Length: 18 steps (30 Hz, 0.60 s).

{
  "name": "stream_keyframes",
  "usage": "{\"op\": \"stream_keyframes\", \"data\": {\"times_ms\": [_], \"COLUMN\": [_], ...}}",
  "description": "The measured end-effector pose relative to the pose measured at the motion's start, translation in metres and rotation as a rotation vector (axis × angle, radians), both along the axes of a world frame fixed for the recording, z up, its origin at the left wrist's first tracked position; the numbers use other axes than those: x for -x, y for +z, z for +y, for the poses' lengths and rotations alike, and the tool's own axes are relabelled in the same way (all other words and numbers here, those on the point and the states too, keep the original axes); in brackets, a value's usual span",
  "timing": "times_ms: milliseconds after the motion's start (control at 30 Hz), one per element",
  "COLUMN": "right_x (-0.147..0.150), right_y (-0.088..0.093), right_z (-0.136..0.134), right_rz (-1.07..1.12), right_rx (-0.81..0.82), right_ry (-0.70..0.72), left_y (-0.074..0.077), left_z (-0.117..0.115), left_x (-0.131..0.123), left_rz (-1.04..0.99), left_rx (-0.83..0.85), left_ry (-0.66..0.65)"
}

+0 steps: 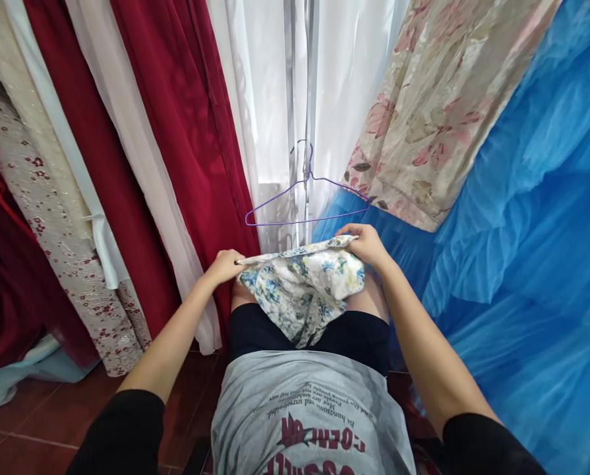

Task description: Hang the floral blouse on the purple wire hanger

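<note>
A white garment with blue and yellow flowers (304, 277) is stretched between my hands above my lap; its exact kind does not show. My left hand (224, 267) pinches one end of its upper edge. At the other end, my right hand (366, 245) grips the same edge, fingers over the top and thumb below. The lower part hangs in loose folds that narrow toward my dark shorts (245, 323). Just beyond the garment, a purple wire hanger (308, 221) hangs bare by its hook, in front of pale vertical straps (299, 79).
Long dark red cloth (176, 112) and pale, patterned gowns (77, 277) hang on the left. White cloth (265, 99) hangs ahead. On the right are a floral beige dress (433, 125) and a wide blue tulle skirt (536, 264). Red tiles (32, 402) cover the floor.
</note>
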State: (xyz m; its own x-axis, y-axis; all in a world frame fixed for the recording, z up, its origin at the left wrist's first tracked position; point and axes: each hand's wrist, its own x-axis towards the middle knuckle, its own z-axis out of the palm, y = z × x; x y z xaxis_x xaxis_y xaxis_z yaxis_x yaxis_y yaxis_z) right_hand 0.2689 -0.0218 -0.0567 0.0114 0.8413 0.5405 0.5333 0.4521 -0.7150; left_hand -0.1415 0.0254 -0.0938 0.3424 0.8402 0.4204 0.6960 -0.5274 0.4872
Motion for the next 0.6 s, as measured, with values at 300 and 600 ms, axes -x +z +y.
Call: {"op": "stream_keyframes", "data": {"times_ms": [300,600], "right_x": [0.022,-0.007], "right_y": [0.009,0.008], "right_z": [0.066,0.028], "right_rz": [-0.251,0.012], "right_rx": [0.021,-0.24], "right_ry": [-0.162,-0.535], "left_y": [0.101,0.12], "left_z": [0.046,0.04], "left_x": [-0.023,-0.086], "left_rz": [-0.027,-0.166], "left_rx": [-0.426,-0.425], "left_ry": [-0.091,-0.072]}}
